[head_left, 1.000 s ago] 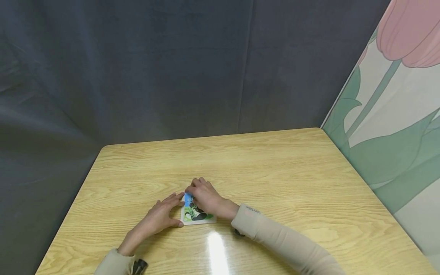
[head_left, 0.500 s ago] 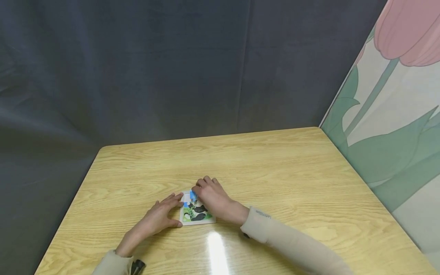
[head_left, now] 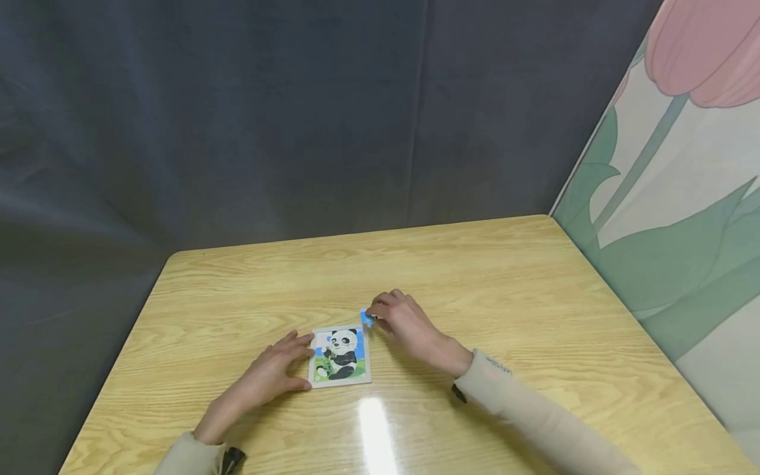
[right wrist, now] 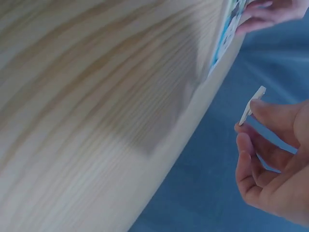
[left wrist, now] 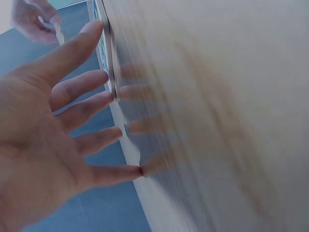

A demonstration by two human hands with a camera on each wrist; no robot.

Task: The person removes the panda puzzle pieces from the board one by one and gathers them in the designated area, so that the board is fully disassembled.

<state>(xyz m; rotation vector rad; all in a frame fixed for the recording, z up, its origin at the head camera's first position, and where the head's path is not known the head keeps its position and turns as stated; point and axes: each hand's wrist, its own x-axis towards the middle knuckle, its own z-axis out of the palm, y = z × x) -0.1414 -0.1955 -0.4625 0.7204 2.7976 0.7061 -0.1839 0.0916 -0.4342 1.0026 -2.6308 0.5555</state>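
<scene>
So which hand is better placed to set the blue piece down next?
Probably the right hand: it pinches the blue piece, while the left hand is spread against the left edge of the panda puzzle.

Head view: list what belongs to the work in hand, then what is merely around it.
In the work:
Puzzle, left grip at its edge
Piece, pinched in the right grip

Merely around:
Table, as support only
Curtain, behind the table
Tulip print, at the right
</scene>
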